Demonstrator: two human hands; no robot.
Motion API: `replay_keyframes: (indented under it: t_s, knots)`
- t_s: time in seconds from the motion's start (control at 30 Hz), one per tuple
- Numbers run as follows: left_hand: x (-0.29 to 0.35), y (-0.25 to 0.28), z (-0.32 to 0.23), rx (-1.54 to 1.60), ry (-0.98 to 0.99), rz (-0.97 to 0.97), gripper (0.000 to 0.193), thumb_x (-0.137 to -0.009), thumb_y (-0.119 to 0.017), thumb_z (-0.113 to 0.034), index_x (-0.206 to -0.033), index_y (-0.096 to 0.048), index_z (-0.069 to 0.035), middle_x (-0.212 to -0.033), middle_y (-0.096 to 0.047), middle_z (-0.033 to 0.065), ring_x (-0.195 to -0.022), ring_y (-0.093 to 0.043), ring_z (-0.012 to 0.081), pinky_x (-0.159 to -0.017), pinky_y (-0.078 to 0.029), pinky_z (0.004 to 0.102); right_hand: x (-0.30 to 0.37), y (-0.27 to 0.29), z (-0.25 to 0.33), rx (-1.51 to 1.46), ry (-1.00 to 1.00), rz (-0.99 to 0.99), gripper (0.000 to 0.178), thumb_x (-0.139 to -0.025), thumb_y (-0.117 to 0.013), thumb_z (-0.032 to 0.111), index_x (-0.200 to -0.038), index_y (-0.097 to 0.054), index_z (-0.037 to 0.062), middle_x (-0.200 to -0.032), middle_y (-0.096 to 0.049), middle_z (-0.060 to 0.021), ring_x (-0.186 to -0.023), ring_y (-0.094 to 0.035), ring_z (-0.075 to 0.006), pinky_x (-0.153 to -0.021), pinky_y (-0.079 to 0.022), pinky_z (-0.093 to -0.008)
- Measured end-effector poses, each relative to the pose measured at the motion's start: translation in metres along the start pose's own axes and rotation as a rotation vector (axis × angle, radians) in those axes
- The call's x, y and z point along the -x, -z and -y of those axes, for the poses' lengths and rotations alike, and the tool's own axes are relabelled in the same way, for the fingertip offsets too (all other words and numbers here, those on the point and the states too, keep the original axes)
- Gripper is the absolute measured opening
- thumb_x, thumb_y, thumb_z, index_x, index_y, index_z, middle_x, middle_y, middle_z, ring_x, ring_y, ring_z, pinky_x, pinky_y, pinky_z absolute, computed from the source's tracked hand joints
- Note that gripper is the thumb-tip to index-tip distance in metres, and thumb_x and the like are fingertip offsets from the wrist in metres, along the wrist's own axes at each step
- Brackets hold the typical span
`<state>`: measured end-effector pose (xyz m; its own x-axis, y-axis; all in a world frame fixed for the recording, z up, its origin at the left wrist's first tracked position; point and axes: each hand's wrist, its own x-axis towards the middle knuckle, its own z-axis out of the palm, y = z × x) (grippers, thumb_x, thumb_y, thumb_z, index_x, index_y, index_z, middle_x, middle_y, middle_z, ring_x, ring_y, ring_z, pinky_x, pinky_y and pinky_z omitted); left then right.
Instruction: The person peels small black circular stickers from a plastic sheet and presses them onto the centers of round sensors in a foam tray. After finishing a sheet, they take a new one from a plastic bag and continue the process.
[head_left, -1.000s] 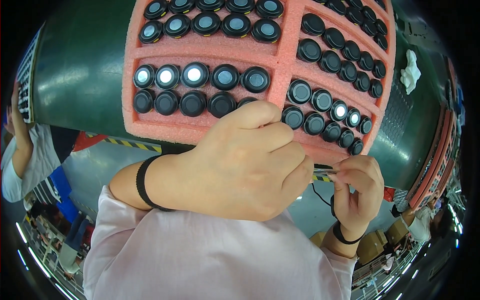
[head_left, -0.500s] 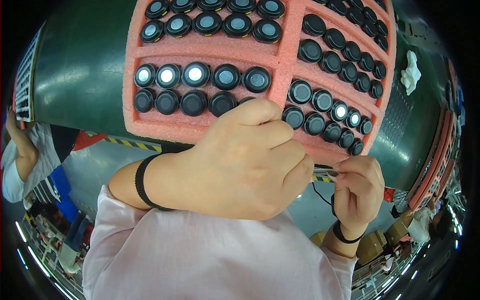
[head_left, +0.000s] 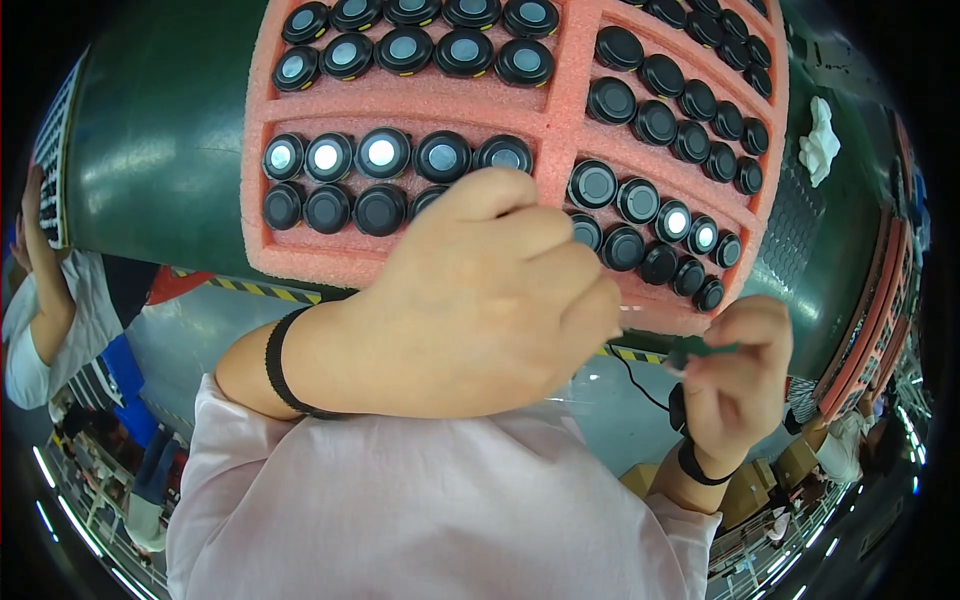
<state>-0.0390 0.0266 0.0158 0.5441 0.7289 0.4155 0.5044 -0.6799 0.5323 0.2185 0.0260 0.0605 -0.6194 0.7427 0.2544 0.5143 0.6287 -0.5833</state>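
Note:
My left hand (head_left: 490,295) is closed in a fist, back turned up, over the near edge of a pink foam tray (head_left: 330,262). Its curled fingers hide whatever is inside, and it covers a few of the nearby round black parts (head_left: 381,209). Off to the right, my right hand (head_left: 745,370) pinches thumb and finger together below the tray's near right corner. A small blurred thing (head_left: 678,360) shows at those fingertips, its kind unclear. The tray's pockets hold several rows of black round parts; some have pale discs (head_left: 382,152) on top.
Beneath the tray lies a dark green work surface (head_left: 160,150). A crumpled white cloth (head_left: 820,143) is on the right, near stacked pink trays (head_left: 868,310). At the far left another person's arm (head_left: 50,290) reaches to another tray. A black cable (head_left: 635,380) hangs near my right hand.
My right hand has moved right, away from my left hand. A thin shiny strip showed between the hands before. My left fist has shifted slightly up and left.

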Motion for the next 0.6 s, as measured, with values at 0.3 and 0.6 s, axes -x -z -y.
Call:
replay_keyframes:
  t_s: [0.3,0.6]
  knots:
    - [-0.014,-0.037,-0.019,-0.019,-0.128,0.013,0.012,-0.070,-0.064,-0.021,-0.067,-0.064,-0.009,-0.079,-0.059,0.0039,-0.083,-0.054,0.0210,-0.085,-0.046,0.0383,-0.030,-0.013,-0.022,-0.299,-0.674,-0.099,0.013,-0.085,-0.073,-0.001,-0.088,-0.060,-0.0012,-0.087,-0.055,-0.0047,-0.077,-0.052,-0.0152,-0.069,-0.044,-0.0281]
    - [-0.020,-0.047,-0.019,-0.077,-0.111,0.026,0.018,-0.078,-0.063,-0.023,-0.074,-0.072,-0.009,-0.100,-0.071,0.0147,-0.103,-0.062,0.0270,-0.107,-0.044,0.0473,-0.038,-0.020,-0.023,-0.211,-0.750,-0.051,0.010,-0.089,-0.069,0.002,-0.088,-0.060,-0.0019,-0.083,-0.054,-0.0045,-0.072,-0.051,-0.0148,-0.067,-0.044,-0.0281]
